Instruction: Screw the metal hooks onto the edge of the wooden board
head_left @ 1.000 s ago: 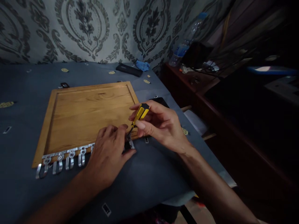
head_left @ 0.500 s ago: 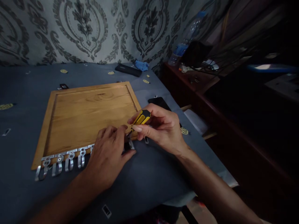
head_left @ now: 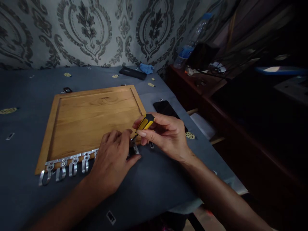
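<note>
My right hand [head_left: 168, 134] pinches a short yellow-and-black screwdriver [head_left: 145, 123] between thumb and fingers. The screwdriver is tilted, its shaft pointing down at the right end of a metal hook rail [head_left: 75, 157]. That rail runs along the near edge of a framed wooden board [head_left: 96, 118], with several silver hooks hanging from it. My left hand [head_left: 113, 160] is closed over the rail and the board's near edge, fingers on top and thumb in front beside the last hook [head_left: 136, 149]. It hides the middle of the rail. The screw under the tip cannot be made out.
The board lies on a grey patterned cloth [head_left: 21, 154]. A black phone [head_left: 166, 108] is by its right side. Behind lie a dark case [head_left: 132, 73] and a blue cloth [head_left: 146, 68]. To the right, a dark cabinet holds a plastic bottle [head_left: 185, 53] and cables, above an open drawer [head_left: 203, 125].
The handle of the screwdriver has turned slightly in my right fingers. My left hand keeps its place on the rail. The whole view has shifted a little.
</note>
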{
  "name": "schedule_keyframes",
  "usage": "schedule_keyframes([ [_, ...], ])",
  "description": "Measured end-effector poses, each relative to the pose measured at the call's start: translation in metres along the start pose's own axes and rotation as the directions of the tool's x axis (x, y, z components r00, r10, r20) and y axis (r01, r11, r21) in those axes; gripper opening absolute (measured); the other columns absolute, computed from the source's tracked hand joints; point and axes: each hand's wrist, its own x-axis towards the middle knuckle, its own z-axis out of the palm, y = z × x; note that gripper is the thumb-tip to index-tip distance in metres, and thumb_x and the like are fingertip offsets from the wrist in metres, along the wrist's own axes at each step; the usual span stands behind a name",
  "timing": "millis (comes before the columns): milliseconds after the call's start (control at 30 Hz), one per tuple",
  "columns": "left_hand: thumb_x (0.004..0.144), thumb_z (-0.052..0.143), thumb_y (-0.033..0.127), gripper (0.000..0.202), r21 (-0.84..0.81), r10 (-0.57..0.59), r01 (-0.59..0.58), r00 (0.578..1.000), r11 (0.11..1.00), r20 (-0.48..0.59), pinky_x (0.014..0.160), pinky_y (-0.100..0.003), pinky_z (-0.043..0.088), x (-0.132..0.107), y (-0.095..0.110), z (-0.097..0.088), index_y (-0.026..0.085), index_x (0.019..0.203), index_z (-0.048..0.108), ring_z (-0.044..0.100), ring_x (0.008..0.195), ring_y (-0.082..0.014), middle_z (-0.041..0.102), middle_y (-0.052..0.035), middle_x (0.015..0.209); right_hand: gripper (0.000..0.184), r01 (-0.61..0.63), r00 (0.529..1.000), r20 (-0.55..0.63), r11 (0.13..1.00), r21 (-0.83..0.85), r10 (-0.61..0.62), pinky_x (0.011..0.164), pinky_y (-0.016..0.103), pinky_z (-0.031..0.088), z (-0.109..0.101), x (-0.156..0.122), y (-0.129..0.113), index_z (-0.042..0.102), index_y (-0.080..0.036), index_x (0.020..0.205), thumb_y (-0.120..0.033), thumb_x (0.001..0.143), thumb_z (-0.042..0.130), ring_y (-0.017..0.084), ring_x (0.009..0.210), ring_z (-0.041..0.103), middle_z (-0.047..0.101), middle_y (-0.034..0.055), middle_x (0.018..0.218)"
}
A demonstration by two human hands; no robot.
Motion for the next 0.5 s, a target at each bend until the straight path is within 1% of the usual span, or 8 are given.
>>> schedule_keyframes([
  [167, 0.076, 0.079, 0.024, 0.046, -0.014, -0.006, 0.006, 1.000, 1.000, -0.003, 0.079, -0.044, 0.048, -0.0002, -0.0001, 0.0005, 0.023, 0.105, 0.043, 0.060, 0.092, -0.0280, 0.064, -0.0040, 0.094, 0.026, -0.014, 1.000, -0.009, 1.000, -0.006, 0.014, 0.047, 0.017, 0.051, 0.0012, -0.0008, 0.0017, 0.068, -0.018, 0.086, -0.037, 0.075, 0.081, 0.007, 0.050, 0.062, 0.063, -0.0034, 0.071],
  [333, 0.076, 0.078, 0.024, 0.045, -0.013, -0.004, 0.004, 1.000, 1.000, 0.009, 0.079, -0.043, 0.048, -0.0003, -0.0004, 0.0008, 0.023, 0.105, 0.043, 0.059, 0.092, -0.0280, 0.064, -0.0039, 0.095, 0.024, 0.007, 1.000, -0.003, 1.000, 0.014, -0.007, 0.047, 0.017, 0.051, 0.0018, -0.0003, 0.0027, 0.068, -0.017, 0.087, -0.033, 0.075, 0.081, 0.007, 0.049, 0.061, 0.062, -0.0041, 0.069],
  [400, 0.077, 0.078, 0.026, 0.046, 0.000, -0.011, 0.011, 1.000, 1.000, 0.014, 0.080, -0.044, 0.048, -0.0008, -0.0003, 0.0011, 0.022, 0.106, 0.044, 0.059, 0.093, -0.0288, 0.063, -0.0054, 0.096, 0.022, 0.028, 1.000, -0.012, 1.000, -0.012, -0.029, 0.046, 0.017, 0.051, 0.0019, -0.0008, 0.0025, 0.068, -0.017, 0.086, -0.033, 0.077, 0.080, 0.007, 0.049, 0.061, 0.063, -0.0037, 0.070],
  [500, 0.076, 0.079, 0.027, 0.047, 0.017, -0.014, 0.014, 1.000, 1.000, 0.018, 0.080, -0.045, 0.049, -0.0011, 0.0002, 0.0013, 0.021, 0.108, 0.044, 0.059, 0.093, -0.0299, 0.063, -0.0072, 0.096, 0.020, 0.076, 0.995, -0.053, 0.992, -0.098, -0.081, 0.045, 0.019, 0.050, 0.0026, -0.0034, 0.0017, 0.069, -0.017, 0.085, -0.034, 0.080, 0.077, 0.007, 0.048, 0.061, 0.066, -0.0014, 0.074],
])
